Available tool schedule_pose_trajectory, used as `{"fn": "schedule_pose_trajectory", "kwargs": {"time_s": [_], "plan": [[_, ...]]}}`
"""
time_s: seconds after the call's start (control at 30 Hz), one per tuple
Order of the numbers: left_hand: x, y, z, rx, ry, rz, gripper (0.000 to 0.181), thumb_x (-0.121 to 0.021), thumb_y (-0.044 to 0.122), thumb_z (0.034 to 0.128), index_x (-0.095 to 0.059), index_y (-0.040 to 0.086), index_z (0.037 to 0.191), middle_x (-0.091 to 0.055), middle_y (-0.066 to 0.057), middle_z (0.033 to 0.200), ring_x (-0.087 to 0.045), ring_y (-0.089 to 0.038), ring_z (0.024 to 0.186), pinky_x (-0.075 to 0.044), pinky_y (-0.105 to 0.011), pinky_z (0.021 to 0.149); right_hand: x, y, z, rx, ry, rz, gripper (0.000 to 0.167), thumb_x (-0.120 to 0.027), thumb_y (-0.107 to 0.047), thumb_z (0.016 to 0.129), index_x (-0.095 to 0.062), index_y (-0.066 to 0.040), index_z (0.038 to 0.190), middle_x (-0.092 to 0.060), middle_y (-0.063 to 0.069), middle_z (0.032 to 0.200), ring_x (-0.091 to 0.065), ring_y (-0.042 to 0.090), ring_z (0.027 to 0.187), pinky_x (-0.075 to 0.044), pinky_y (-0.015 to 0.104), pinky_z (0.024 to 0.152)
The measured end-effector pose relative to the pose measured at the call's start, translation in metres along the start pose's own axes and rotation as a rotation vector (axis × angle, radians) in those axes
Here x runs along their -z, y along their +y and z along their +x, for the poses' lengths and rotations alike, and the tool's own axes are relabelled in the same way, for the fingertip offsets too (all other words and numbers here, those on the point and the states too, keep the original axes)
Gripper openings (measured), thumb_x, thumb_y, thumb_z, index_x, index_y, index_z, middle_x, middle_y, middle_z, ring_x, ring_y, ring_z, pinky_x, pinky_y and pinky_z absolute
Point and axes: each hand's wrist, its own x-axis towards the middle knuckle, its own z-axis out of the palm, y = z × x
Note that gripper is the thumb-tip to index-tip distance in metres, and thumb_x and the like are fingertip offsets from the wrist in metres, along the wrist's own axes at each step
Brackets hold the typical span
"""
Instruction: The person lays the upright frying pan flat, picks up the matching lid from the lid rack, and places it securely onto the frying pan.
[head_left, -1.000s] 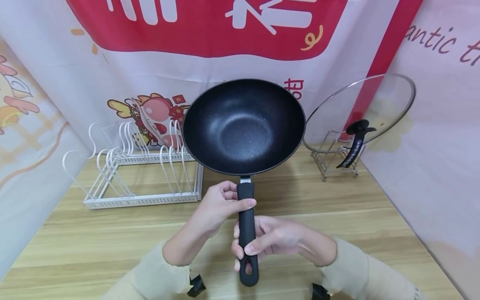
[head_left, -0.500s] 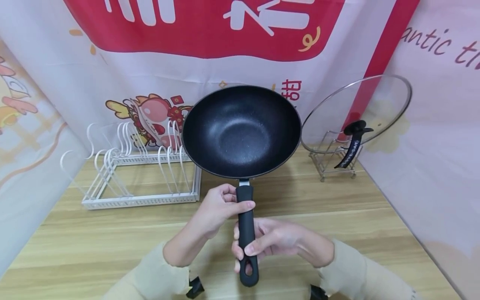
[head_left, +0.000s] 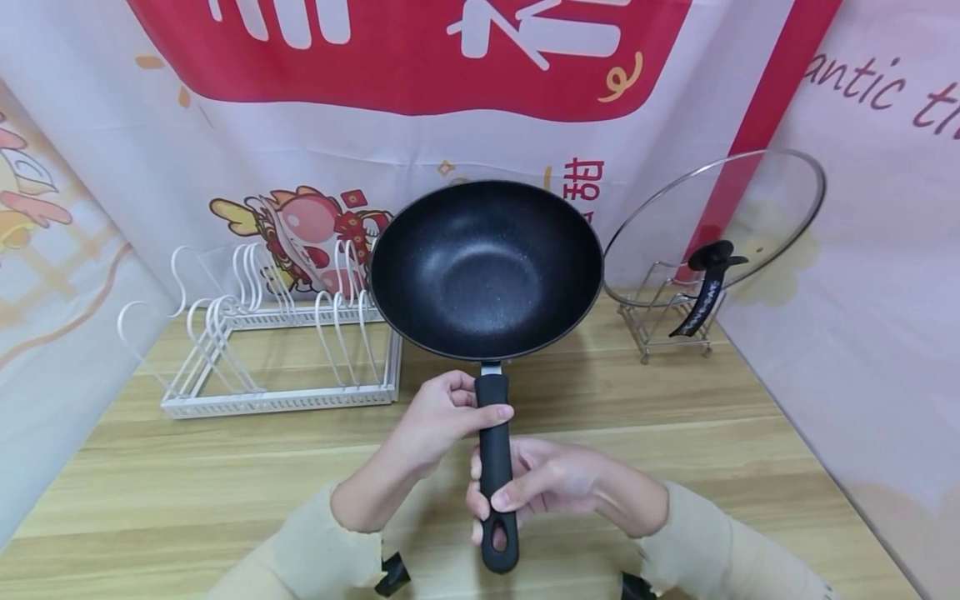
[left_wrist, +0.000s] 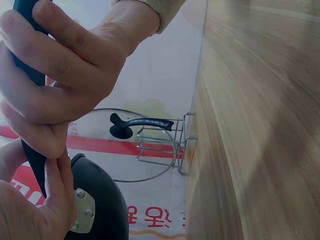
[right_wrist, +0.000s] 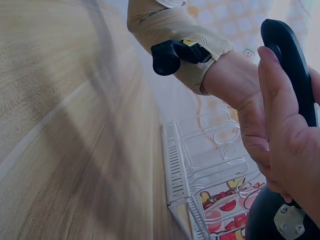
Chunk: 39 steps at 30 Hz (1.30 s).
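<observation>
A black frying pan [head_left: 487, 275] is held up above the table, its inside facing me and its handle [head_left: 495, 454] pointing down toward me. My left hand [head_left: 442, 421] grips the upper handle near the pan, thumb across the front. Lower down, my right hand [head_left: 543, 479] holds the handle just above its hanging hole, thumb on the front and fingers wrapped behind. In the left wrist view the pan's dark underside [left_wrist: 102, 205] and a riveted bracket [left_wrist: 84, 212] show beside the hands. The right wrist view shows the same bracket [right_wrist: 290, 222] low at right.
A white dish rack [head_left: 281, 404] with curved wire dividers stands at left on the wooden table [head_left: 300, 492]. At right, a glass lid [head_left: 780, 208] with a black knob leans in a small wire stand [head_left: 648, 329]. Printed cloth [head_left: 300, 142] hangs behind.
The pan has come down slightly and tilted a little, showing more of the cloth above its rim. Both hands keep their hold on the handle.
</observation>
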Motion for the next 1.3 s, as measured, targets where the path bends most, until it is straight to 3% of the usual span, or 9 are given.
{"fn": "schedule_pose_trajectory", "kwargs": {"time_s": [0.53, 0.8, 1.03, 1.3], "plan": [[-0.001, -0.012, 0.005, 0.017, 0.001, 0.030, 0.036, -0.081, 0.006, 0.0827, -0.055, -0.006, 0.105, -0.070, -0.009, 0.078, -0.065, -0.016, 0.072, -0.051, -0.027, 0.073, 0.003, 0.006, -0.001, -0.032, 0.060, -0.011, 0.019, -0.059, -0.004, 0.100, -0.048, -0.011, 0.113, -0.070, -0.001, 0.106, -0.069, 0.019, 0.107, -0.058, 0.034, 0.091], [0.000, -0.018, 0.007, 0.010, -0.019, 0.016, 0.035, -0.081, 0.004, 0.0824, -0.054, -0.007, 0.103, -0.070, -0.009, 0.078, -0.064, -0.015, 0.071, -0.051, -0.026, 0.072, 0.004, 0.007, -0.003, -0.079, 0.137, -0.025, 0.021, -0.060, -0.004, 0.100, -0.048, -0.008, 0.116, -0.070, 0.004, 0.109, -0.070, 0.021, 0.108, -0.055, 0.036, 0.096], [0.000, -0.025, 0.006, 0.031, -0.036, 0.021, 0.037, -0.081, 0.004, 0.0824, -0.053, -0.006, 0.104, -0.071, -0.010, 0.080, -0.065, -0.017, 0.074, -0.052, -0.027, 0.076, 0.005, 0.010, -0.004, -0.157, 0.155, -0.064, 0.029, -0.065, -0.009, 0.099, -0.044, -0.007, 0.119, -0.071, -0.002, 0.107, -0.070, 0.017, 0.105, -0.056, 0.032, 0.094], [-0.002, -0.029, 0.006, 0.049, -0.039, 0.021, 0.038, -0.081, 0.004, 0.0823, -0.052, -0.006, 0.105, -0.071, -0.012, 0.082, -0.065, -0.018, 0.075, -0.052, -0.027, 0.075, 0.009, 0.017, -0.006, -0.137, 0.152, -0.070, 0.029, -0.065, -0.009, 0.099, -0.044, -0.005, 0.118, -0.071, 0.000, 0.106, -0.070, 0.020, 0.105, -0.055, 0.041, 0.097]]}}
